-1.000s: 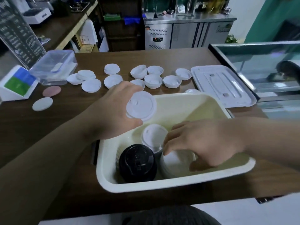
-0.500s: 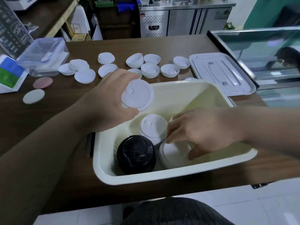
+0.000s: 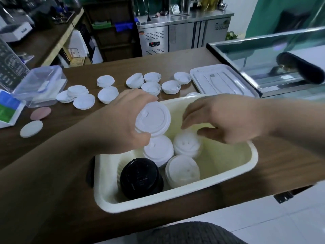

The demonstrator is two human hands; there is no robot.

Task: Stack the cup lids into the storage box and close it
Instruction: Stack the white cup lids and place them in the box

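We are seeing dim bluish light, the right hand (image 3: 226,118) blurring, edges bending, the glass case (image 3: 260,53) glaring.

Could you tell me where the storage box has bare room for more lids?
The storage box has bare floor at its right end, between the white stacks and the right wall. Its near-left, around the black lids, is crowded.

storage box (image 3: 253,155) on table (image 3: 52,155), lid stacks (image 3: 182,170) inside, loose lids (image 3: 151,87) behind, box cover (image 3: 221,81) behind right
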